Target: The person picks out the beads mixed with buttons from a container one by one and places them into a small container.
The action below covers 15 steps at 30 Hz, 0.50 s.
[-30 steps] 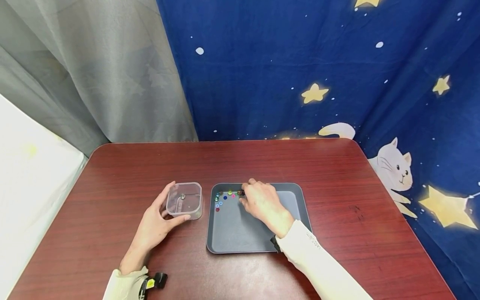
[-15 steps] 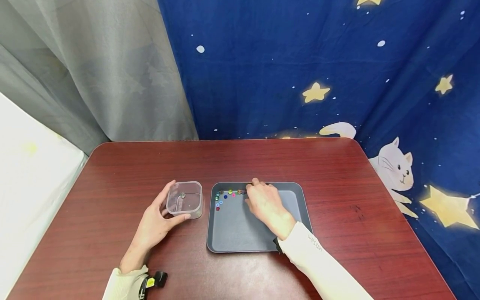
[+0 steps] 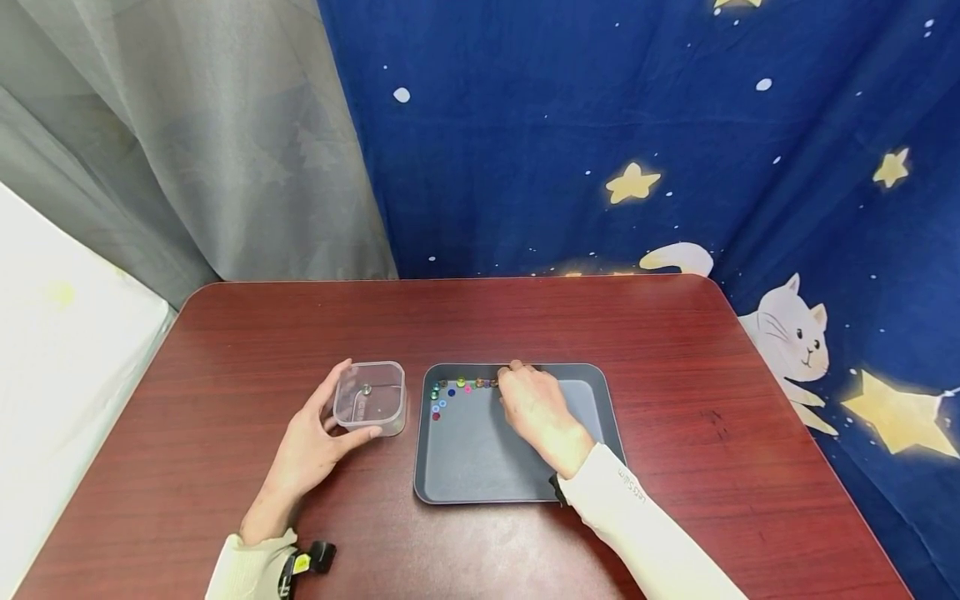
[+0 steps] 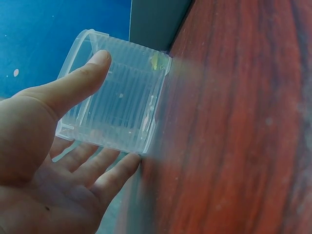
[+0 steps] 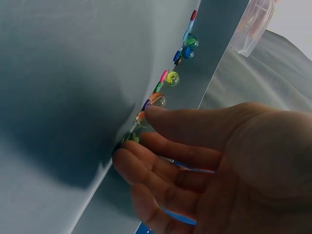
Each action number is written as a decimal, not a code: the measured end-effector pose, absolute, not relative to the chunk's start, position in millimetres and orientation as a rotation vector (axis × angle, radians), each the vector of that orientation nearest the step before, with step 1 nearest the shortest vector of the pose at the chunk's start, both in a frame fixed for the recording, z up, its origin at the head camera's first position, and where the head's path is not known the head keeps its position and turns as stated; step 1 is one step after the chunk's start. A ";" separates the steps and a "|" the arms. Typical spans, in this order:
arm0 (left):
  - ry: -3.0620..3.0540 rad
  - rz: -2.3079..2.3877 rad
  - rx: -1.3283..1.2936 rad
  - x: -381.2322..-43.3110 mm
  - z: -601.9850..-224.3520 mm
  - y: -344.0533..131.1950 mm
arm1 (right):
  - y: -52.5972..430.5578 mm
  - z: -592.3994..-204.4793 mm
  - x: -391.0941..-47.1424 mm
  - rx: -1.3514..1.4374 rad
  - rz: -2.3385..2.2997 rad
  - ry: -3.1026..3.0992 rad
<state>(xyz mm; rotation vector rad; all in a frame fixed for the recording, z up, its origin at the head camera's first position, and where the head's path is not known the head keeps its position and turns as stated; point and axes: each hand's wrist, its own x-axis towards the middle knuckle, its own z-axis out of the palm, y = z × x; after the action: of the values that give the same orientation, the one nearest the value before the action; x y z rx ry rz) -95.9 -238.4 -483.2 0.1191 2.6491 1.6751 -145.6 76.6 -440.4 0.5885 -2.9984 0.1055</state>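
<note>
My left hand (image 3: 303,450) holds a clear plastic box (image 3: 378,423) on the table, thumb on the near side and fingers around the left. A glass marble (image 3: 366,389) lies inside it. In the left wrist view, thumb and fingers straddle the ribbed wall of the box (image 4: 122,97). My right hand (image 3: 536,408) is over the far side of a grey tray (image 3: 480,475). In the right wrist view, its fingertips touch or nearly touch a green marble (image 5: 131,137), and the thumb is beside an orange marble (image 5: 142,119). A gap shows between thumb and fingers.
More marbles, such as a yellow-green one (image 5: 172,78), and several small coloured discs, among them a pink one (image 3: 468,389), line the tray's far left corner. The tray has a raised rim. Beyond the reddish wooden table (image 3: 300,325) hangs a blue curtain (image 3: 510,167).
My right hand has shifted a little to the right along the tray's far side, uncovering orange marbles. The left hand and the box have stayed in place.
</note>
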 end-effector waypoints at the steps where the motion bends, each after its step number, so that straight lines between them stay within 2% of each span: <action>1: 2.649 1.675 0.119 -95.8 -483.0 -238.4 | 76.5 -440.0 -145.4 0.574 0.112 -3.017; 9: 2.660 1.667 0.135 -97.6 -482.1 -238.8 | 76.7 -438.7 -147.1 0.455 0.156 -3.159; 15: 2.657 1.668 0.133 -97.1 -482.2 -238.9 | 79.9 -438.6 -147.3 0.475 0.217 -3.158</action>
<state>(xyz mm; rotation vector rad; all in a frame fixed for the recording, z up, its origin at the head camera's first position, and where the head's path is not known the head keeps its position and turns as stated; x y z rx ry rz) -97.1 -238.9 -482.2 0.1325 2.6573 1.6679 -147.3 79.9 -438.6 0.4746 -3.1579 0.2170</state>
